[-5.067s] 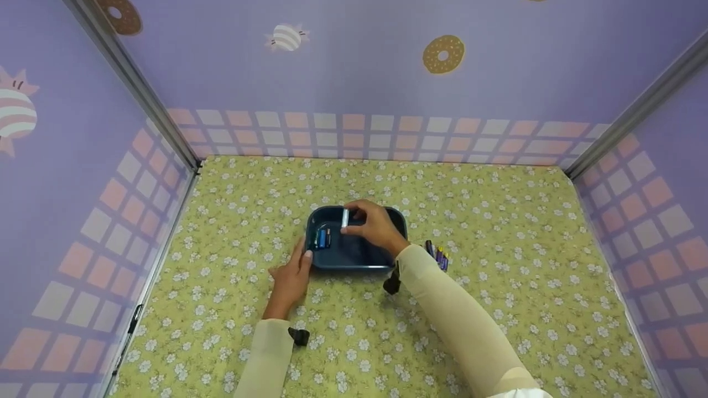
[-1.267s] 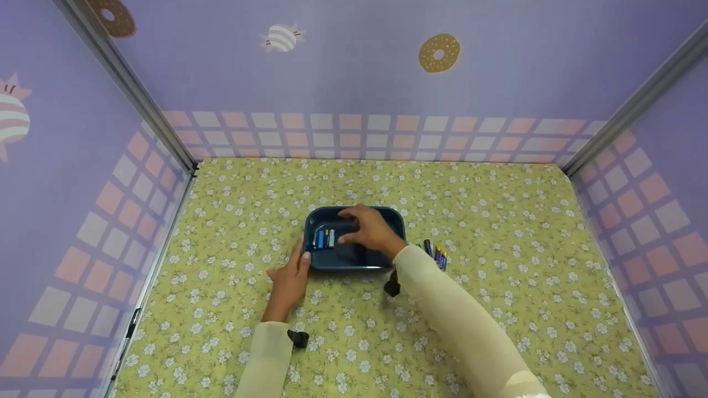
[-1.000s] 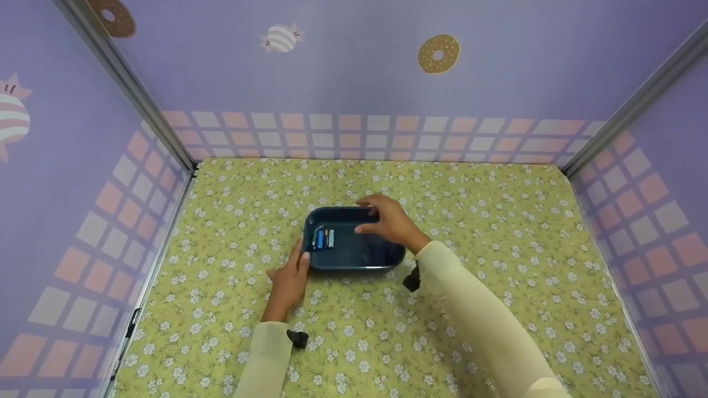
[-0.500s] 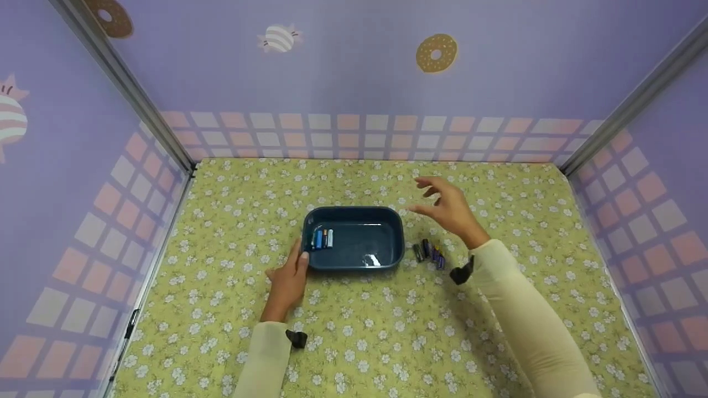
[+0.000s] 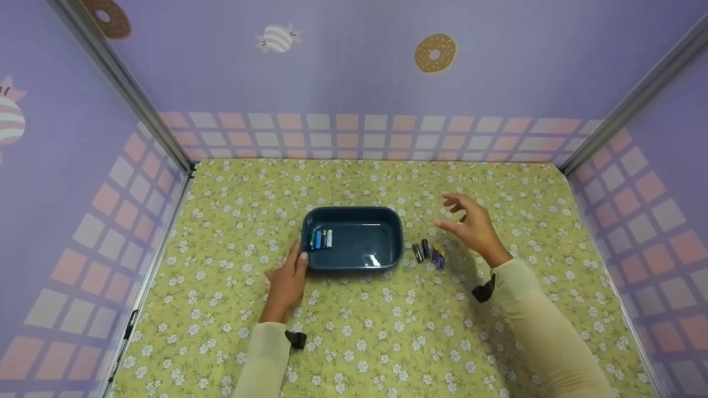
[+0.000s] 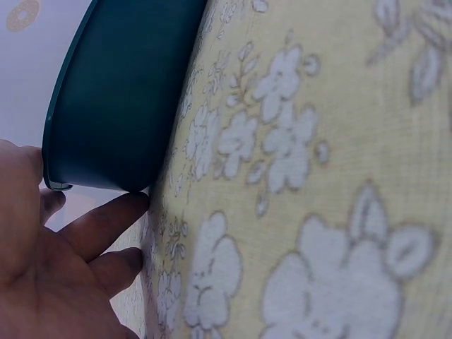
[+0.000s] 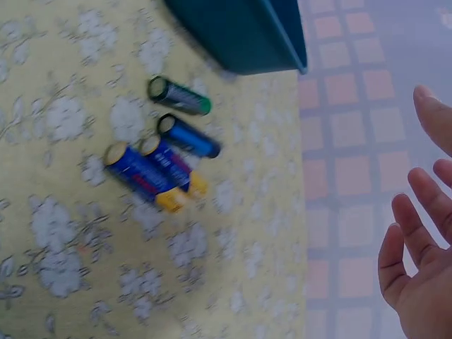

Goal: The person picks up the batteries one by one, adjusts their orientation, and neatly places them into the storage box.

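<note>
My left hand (image 5: 287, 282) rests against the left end of a dark blue plastic basin (image 5: 354, 268), its fingers along the wall and the thumb by the near corner. In the left wrist view, the fingertips (image 6: 138, 205) lie right at the basin's lower edge. Several batteries, among them a blue battery (image 5: 317, 239) and a whitish battery (image 5: 329, 238), lie side by side inside at the left. My right hand (image 5: 470, 224) hovers with nothing in it, fingers spread, beyond loose batteries on the cloth: a green-ended battery (image 7: 179, 96), a blue-black battery (image 7: 188, 135) and blue-and-yellow batteries (image 7: 143, 176).
A yellow-green flowered cloth (image 5: 354, 331) covers the table. Purple walls with pink and white checks (image 5: 376, 131) enclose it at the back and both sides. Black straps with small devices (image 5: 484, 289) sit at both wrists.
Earlier the right hand held the whitish battery over the basin; that battery now lies in the row inside. The right hand has drawn away to the right, past the loose batteries. The left hand stays.
</note>
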`<state>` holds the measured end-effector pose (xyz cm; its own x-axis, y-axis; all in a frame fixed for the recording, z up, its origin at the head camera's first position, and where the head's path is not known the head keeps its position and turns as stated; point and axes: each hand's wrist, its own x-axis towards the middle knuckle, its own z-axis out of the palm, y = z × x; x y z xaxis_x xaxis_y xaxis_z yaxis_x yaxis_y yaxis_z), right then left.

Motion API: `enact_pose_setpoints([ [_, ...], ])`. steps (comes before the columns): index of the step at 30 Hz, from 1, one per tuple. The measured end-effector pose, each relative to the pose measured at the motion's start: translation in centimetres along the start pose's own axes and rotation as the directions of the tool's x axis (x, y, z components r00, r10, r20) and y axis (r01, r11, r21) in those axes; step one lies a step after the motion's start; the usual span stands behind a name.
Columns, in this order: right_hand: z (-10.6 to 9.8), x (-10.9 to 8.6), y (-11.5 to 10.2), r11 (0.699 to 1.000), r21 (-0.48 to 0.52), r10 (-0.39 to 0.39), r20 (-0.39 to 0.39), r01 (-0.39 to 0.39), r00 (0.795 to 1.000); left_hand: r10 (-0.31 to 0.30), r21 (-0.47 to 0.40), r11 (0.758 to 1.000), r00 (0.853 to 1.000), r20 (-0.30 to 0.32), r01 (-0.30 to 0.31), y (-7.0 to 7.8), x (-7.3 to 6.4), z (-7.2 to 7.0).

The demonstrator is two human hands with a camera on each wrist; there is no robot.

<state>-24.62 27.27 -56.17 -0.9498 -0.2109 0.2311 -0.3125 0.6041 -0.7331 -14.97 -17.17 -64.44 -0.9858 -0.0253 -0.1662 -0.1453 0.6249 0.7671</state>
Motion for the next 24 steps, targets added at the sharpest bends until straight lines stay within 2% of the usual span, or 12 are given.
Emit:
enact_pose_setpoints([
  [7, 0.2, -2.0, 2.3, 0.996, 0.032, 0.088, 0.022, -0.088, 0.996, 0.003, -0.008, 1.000, 1.000, 0.006, -0.003, 0.1, -0.2, 0.0],
  [14, 0.8, -4.0, 4.4, 0.990, 0.047, 0.130, 0.067, -0.133, 0.989, 0.011, -0.021, 1.000, 1.000, 0.000, -0.011, 0.1, -0.2, -0.1],
  [24, 2.1, -5.8, 5.5, 0.978, 0.042, 0.197, 0.149, -0.205, 0.969, -0.007, -0.024, 1.000, 1.000, 0.004, 0.007, 0.1, -0.2, 0.0],
])
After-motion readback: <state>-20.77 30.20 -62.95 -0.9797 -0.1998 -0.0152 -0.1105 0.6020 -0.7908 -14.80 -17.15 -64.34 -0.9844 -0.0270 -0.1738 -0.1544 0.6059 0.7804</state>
